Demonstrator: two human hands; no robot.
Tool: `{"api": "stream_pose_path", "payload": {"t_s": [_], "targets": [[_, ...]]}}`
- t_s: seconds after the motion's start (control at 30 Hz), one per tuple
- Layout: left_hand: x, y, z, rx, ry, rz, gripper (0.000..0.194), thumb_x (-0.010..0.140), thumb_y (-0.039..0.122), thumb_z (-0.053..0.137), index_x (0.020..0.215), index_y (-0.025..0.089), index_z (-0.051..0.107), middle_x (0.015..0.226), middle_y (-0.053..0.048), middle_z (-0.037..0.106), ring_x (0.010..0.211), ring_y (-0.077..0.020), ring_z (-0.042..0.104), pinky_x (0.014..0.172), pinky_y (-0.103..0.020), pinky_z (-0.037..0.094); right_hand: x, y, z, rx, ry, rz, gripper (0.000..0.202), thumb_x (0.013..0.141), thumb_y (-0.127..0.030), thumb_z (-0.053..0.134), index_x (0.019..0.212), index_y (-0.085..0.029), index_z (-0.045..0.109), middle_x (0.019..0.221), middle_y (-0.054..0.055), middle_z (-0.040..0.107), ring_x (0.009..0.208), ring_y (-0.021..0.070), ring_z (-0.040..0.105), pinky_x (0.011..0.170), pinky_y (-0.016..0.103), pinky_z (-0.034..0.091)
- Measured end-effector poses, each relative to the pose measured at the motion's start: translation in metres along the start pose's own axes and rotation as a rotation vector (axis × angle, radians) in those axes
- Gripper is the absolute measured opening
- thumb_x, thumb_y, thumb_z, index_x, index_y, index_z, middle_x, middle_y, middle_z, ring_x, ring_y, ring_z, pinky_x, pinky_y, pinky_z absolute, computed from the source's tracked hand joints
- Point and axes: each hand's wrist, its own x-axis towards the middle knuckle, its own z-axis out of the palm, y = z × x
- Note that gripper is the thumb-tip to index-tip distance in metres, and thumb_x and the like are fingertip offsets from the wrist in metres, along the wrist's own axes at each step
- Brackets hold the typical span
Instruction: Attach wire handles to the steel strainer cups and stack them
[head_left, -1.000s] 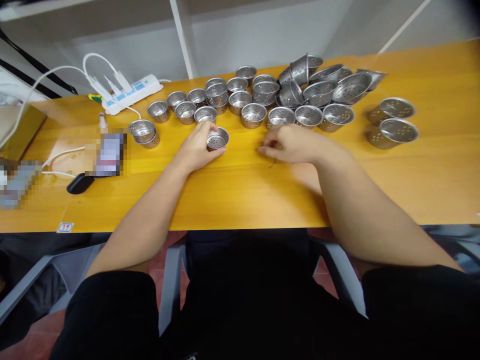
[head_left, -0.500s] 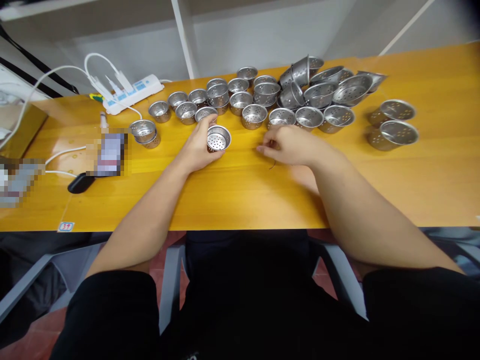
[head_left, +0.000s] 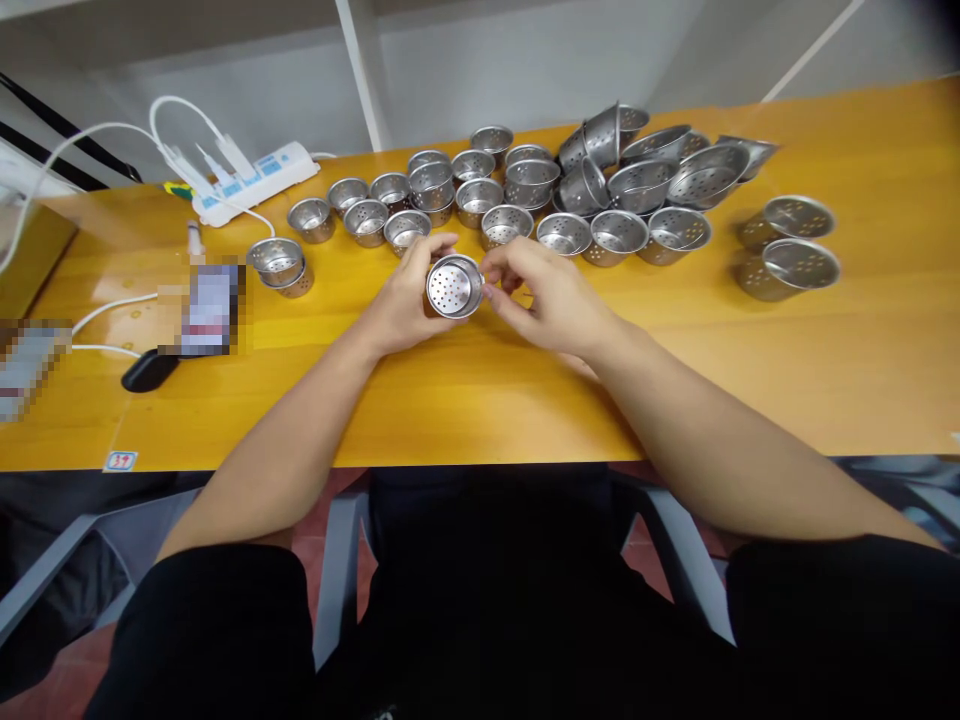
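Observation:
My left hand (head_left: 409,300) is wrapped round a small perforated metal strainer cup (head_left: 454,287), held above the table with its open mouth tilted towards me. Holes dot the base inside it. At the cup's right rim, the thumb and index finger of my right hand (head_left: 536,295) are pinched together. Whatever lies between those fingertips is too small to make out. Just behind my hands stand more cups of the same kind, the nearest being one cup (head_left: 407,232) beyond my left fingers and another cup (head_left: 507,228) beyond my right.
Larger perforated cups (head_left: 641,186) lie piled at the back right, and two cups (head_left: 791,268) stand apart farther right. Two stacked cups (head_left: 277,262) are at left, near a phone (head_left: 210,310), a black object (head_left: 150,370) and a power strip (head_left: 259,183) with white cables. The table's front edge runs before me.
My right hand has moved left, from in front of the cup row to the held cup's rim. The held cup has shifted slightly right and tipped more towards me.

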Motion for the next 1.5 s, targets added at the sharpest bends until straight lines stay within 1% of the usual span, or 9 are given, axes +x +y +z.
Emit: {"api": "stream_pose_path", "payload": {"t_s": [0.13, 0.27, 0.47, 0.57, 0.77, 0.87, 1.03, 1.2, 1.5], "targets": [[-0.001, 0.018, -0.001, -0.156, -0.012, -0.166, 0.118, 0.090, 0.086, 0.107, 0.179, 0.034, 0.049, 0.164, -0.015, 0.078, 0.156, -0.0405, 0.082, 0.133, -0.060, 0.072, 0.000, 0.000, 0.002, -0.018, -0.084, -0.041, 0.047, 0.122, -0.033, 0.063, 0.164, -0.029, 0.083, 0.142, 0.017, 0.079, 0.123, 0.0406, 0.077, 0.118, 0.061, 0.066], [0.002, 0.029, -0.004, -0.318, -0.001, -0.393, 0.099, 0.091, 0.086, 0.103, 0.165, 0.032, 0.065, 0.152, -0.013, 0.087, 0.144, -0.0386, 0.088, 0.122, -0.054, 0.076, 0.002, -0.005, 0.001, -0.018, -0.138, -0.042, 0.040, 0.124, -0.036, 0.063, 0.153, -0.029, 0.089, 0.138, 0.017, 0.077, 0.124, 0.0406, 0.076, 0.119, 0.059, 0.065], [0.008, 0.042, -0.002, -0.511, 0.093, -0.557, 0.071, 0.115, 0.085, 0.061, 0.156, 0.028, 0.073, 0.136, -0.013, 0.092, 0.124, -0.0366, 0.093, 0.095, -0.051, 0.080, 0.003, -0.016, 0.000, -0.025, -0.148, -0.030, 0.042, 0.131, -0.051, 0.058, 0.154, -0.032, 0.088, 0.130, 0.015, 0.075, 0.119, 0.0394, 0.075, 0.115, 0.057, 0.065], [0.011, 0.058, -0.002, -0.563, 0.015, -0.628, 0.079, 0.121, 0.091, 0.044, 0.146, 0.025, 0.078, 0.117, -0.014, 0.093, 0.104, -0.0349, 0.094, 0.078, -0.047, 0.076, 0.002, -0.013, 0.001, -0.053, -0.152, -0.007, 0.047, 0.128, -0.047, 0.061, 0.165, -0.033, 0.085, 0.146, 0.017, 0.073, 0.131, 0.0423, 0.075, 0.123, 0.061, 0.063], [0.018, 0.074, 0.002, -0.737, 0.018, -0.733, 0.097, 0.116, 0.113, 0.036, 0.122, 0.025, 0.077, 0.097, -0.010, 0.089, 0.067, -0.0214, 0.078, 0.053, -0.034, 0.055, 0.002, -0.004, 0.004, -0.052, -0.172, -0.074, 0.038, 0.123, -0.039, 0.063, 0.151, -0.028, 0.087, 0.146, 0.018, 0.072, 0.128, 0.0406, 0.073, 0.121, 0.060, 0.065], [0.017, 0.074, 0.002, -0.721, 0.006, -0.725, 0.104, 0.112, 0.118, 0.034, 0.128, 0.025, 0.078, 0.093, -0.010, 0.086, 0.066, -0.0213, 0.078, 0.054, -0.034, 0.057, 0.002, -0.005, 0.004, -0.035, -0.190, -0.070, 0.032, 0.125, -0.043, 0.066, 0.145, -0.029, 0.086, 0.142, 0.017, 0.074, 0.124, 0.0408, 0.074, 0.118, 0.061, 0.066], [0.012, 0.076, 0.001, -0.652, -0.042, -0.639, 0.090, 0.103, 0.114, 0.073, 0.138, 0.030, 0.074, 0.107, -0.007, 0.086, 0.076, -0.0214, 0.080, 0.061, -0.033, 0.058, 0.002, -0.004, 0.003, -0.031, -0.184, -0.026, 0.033, 0.125, -0.059, 0.072, 0.135, -0.031, 0.085, 0.139, 0.017, 0.072, 0.124, 0.0429, 0.072, 0.117, 0.062, 0.066], [0.012, 0.072, 0.004, -0.612, -0.015, -0.667, 0.089, 0.110, 0.115, 0.061, 0.133, 0.030, 0.071, 0.104, -0.006, 0.083, 0.077, -0.0211, 0.082, 0.068, -0.036, 0.064, 0.002, -0.008, -0.001, -0.017, -0.185, 0.038, 0.057, 0.124, -0.083, 0.069, 0.143, -0.033, 0.088, 0.139, 0.016, 0.071, 0.126, 0.0455, 0.071, 0.121, 0.064, 0.063], [0.007, 0.060, -0.001, -0.671, -0.007, -0.561, 0.086, 0.102, 0.099, 0.090, 0.153, 0.032, 0.073, 0.145, -0.011, 0.088, 0.107, -0.0260, 0.090, 0.082, -0.037, 0.077, 0.004, -0.011, 0.003, 0.018, -0.164, 0.008, 0.053, 0.126, -0.077, 0.065, 0.121, -0.028, 0.084, 0.122, 0.013, 0.072, 0.110, 0.0367, 0.072, 0.109, 0.053, 0.060]]}}
